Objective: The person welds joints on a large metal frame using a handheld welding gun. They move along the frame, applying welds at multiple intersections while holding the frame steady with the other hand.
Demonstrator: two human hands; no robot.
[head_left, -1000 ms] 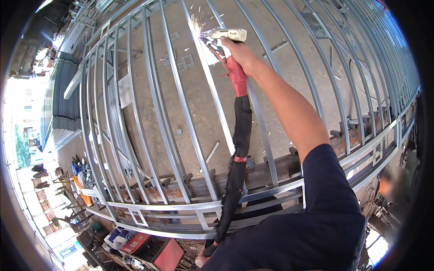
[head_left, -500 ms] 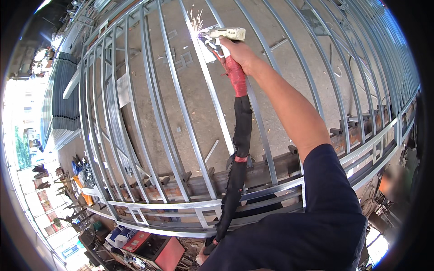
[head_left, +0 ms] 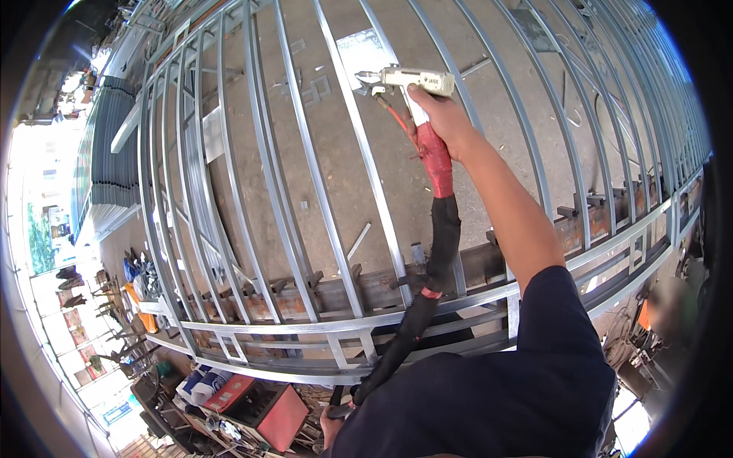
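My right hand (head_left: 445,118) is closed round the grip of a cream-coloured handheld welding gun (head_left: 416,79). Its pointed metal nozzle faces left, just above one of the long galvanized bars (head_left: 366,153); no sparks show at the tip. Red tape wraps the lower grip, and a thick black-sleeved hose (head_left: 445,229) runs from it down toward my body. Low in the picture, my left hand (head_left: 330,427) is partly hidden by my dark clothing. Its fingers appear closed on a dark thing beside the hose's lower end, too little seen to name.
Many parallel bars form a wide frame joined to a curved double rail (head_left: 305,328), resting over a rusty beam (head_left: 382,288). Stacked corrugated sheets (head_left: 114,145) stand at left. Below the rail is a red cabinet (head_left: 281,418). A pale sheet (head_left: 363,47) lies on the floor beyond the gun.
The sparks and bright glow at the nozzle have stopped. My right hand has moved the gun right and slightly nearer, off the bar's far part; the hose has swung right with it.
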